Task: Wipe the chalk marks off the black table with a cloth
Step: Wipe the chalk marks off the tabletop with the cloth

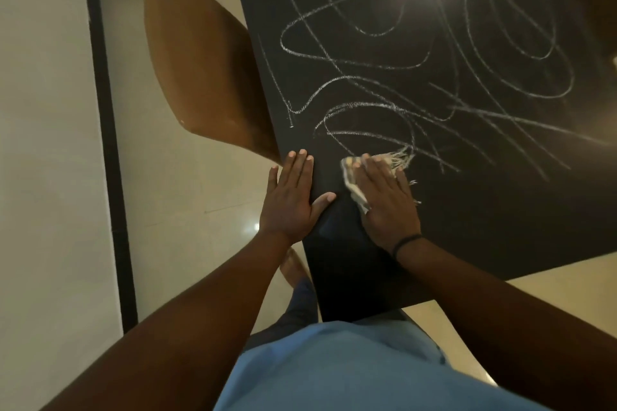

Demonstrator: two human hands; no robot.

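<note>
The black table (500,210) fills the upper right of the view. White chalk marks (384,77) loop and cross over most of its top. My right hand (384,200) lies flat with straight fingers on a pale frayed cloth (354,183), pressing it onto the table at the near end of the marks. The cloth's fringe sticks out past my fingertips. My left hand (293,197) rests flat and open on the table's left edge, thumb spread toward the cloth.
A brown wooden chair back (200,70) stands against the table's left side. Beige tiled floor (200,203) lies to the left, bordered by a black strip (107,130) along the wall. The table's near corner sits just in front of my body.
</note>
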